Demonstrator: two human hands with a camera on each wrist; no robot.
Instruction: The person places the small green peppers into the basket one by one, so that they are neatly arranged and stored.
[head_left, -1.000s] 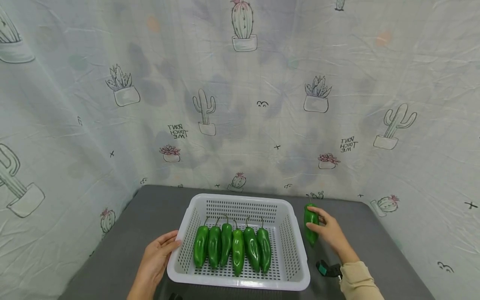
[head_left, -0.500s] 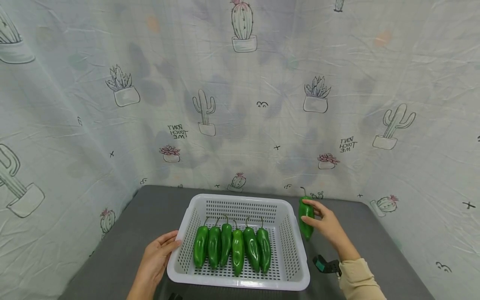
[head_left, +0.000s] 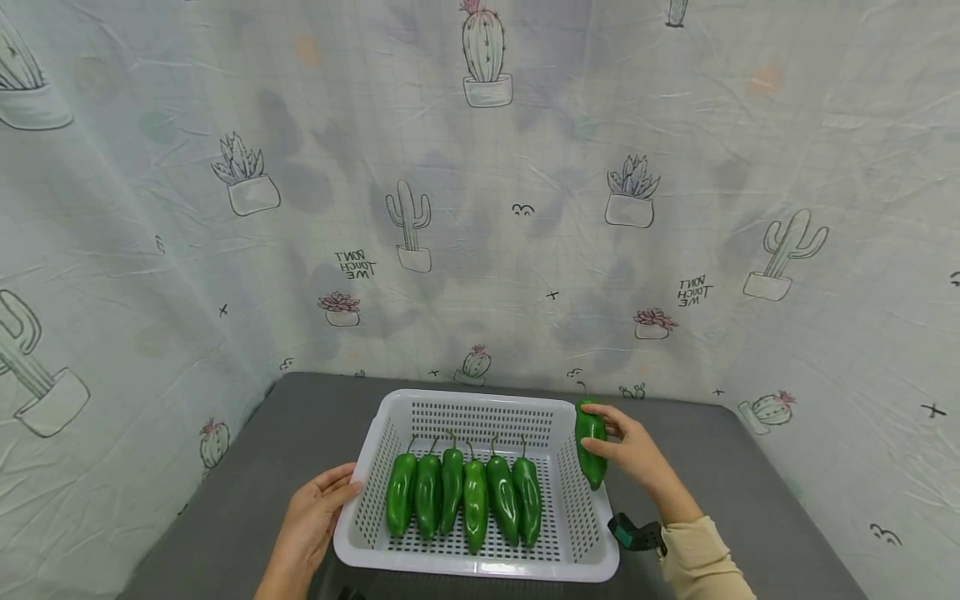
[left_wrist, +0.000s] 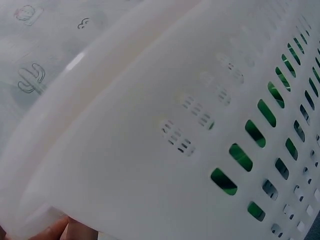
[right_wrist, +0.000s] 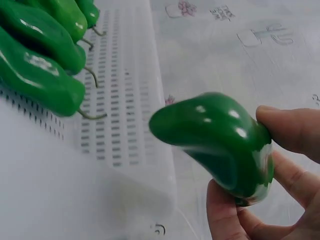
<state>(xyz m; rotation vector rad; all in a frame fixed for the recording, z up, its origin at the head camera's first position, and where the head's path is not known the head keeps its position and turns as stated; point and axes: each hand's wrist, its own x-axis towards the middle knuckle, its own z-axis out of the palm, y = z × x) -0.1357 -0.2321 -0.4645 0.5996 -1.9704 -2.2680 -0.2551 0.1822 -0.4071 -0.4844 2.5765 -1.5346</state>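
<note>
A white perforated plastic basket (head_left: 480, 569) stands on the dark table. Inside it several green chili peppers (head_left: 476, 507) lie side by side in a row, stems pointing away from me. My right hand (head_left: 628, 446) pinches one more green chili pepper (head_left: 591, 442) between thumb and fingers, its stem up, over the basket's right rim. In the right wrist view this glossy, bent pepper (right_wrist: 220, 140) shows in the fingertips. My left hand (head_left: 311, 512) holds the basket's left rim; only bits of its fingers (left_wrist: 55, 231) show in the left wrist view.
Within the basket, bare floor (head_left: 562, 533) shows right of the pepper row. A dark wrist strap (head_left: 636, 533) sits at the right wrist. The grey tabletop (head_left: 255, 492) extends to both sides, and a cactus-print cloth (head_left: 480, 250) hangs behind it.
My right hand has carried its pepper leftward, first rising a little and then lowering, from beside the basket to over its right rim. The left hand and basket have stayed in place.
</note>
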